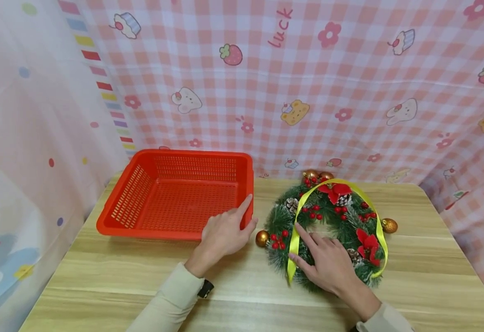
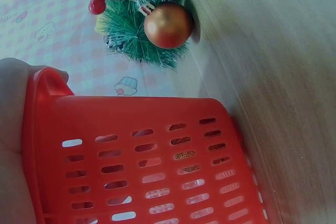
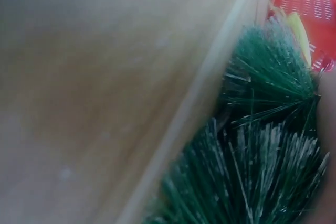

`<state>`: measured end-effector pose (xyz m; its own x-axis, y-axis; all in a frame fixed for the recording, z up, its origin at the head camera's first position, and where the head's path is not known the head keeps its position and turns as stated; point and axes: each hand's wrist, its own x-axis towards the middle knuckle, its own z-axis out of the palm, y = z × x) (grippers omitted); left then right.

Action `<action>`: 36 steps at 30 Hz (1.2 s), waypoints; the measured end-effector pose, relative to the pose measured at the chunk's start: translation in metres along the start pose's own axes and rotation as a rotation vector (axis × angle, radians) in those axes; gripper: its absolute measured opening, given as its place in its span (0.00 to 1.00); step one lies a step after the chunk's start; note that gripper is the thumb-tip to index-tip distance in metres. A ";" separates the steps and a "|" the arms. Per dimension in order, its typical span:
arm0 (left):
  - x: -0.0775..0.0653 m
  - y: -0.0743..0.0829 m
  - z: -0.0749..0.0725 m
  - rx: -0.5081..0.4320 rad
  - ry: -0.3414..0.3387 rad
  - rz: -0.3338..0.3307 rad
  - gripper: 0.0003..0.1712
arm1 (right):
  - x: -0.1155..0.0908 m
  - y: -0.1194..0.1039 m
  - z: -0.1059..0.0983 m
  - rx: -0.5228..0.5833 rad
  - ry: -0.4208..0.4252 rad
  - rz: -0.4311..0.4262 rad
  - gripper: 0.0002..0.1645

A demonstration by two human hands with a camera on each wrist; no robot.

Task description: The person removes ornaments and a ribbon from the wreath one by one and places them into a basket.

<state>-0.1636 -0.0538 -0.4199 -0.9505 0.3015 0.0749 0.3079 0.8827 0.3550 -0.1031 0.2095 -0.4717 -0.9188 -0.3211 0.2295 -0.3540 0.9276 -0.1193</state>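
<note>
My left hand point(image 1: 225, 233) rests over the front right corner of a red plastic basket point(image 1: 112, 210), index finger and thumb extended. The left wrist view has part of that hand point(image 2: 13, 140) against the rim of the slotted basket point(image 2: 131, 111). My right hand point(image 1: 327, 260) lies over the front of a green Christmas wreath point(image 1: 281, 214), with index finger and thumb spread and their tips at a yellow ribbon point(image 1: 293, 244). This ribbon arches over the wreath. Close up in the right wrist view are the wreath's frosted needles point(image 3: 252, 171); the right hand's lower fingers are partly hidden.
Gold baubles point(image 1: 262, 238) stick out around the wreath, among red berries, pine cones and red flowers point(image 1: 368, 244). Both stand on a wooden table point(image 1: 242, 286). Behind it hangs a pink checked cloth point(image 1: 267, 92), with a white cloth point(image 1: 30, 138) at the left.
</note>
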 end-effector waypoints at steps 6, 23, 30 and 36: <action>0.000 0.000 0.000 -0.002 0.000 0.000 0.36 | -0.007 0.005 -0.002 -0.009 0.028 -0.095 0.46; 0.001 0.000 -0.002 -0.003 -0.006 0.007 0.37 | -0.013 0.024 -0.005 0.004 0.033 -0.225 0.48; 0.000 0.002 -0.005 -0.053 0.074 0.086 0.35 | -0.013 0.024 -0.004 0.000 0.026 -0.214 0.50; -0.009 0.014 -0.003 -0.188 0.326 0.437 0.23 | -0.015 0.024 -0.005 -0.001 0.012 -0.200 0.51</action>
<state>-0.1513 -0.0454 -0.4124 -0.7092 0.4707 0.5249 0.6908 0.6129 0.3836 -0.0970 0.2370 -0.4729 -0.8282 -0.4966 0.2596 -0.5289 0.8458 -0.0694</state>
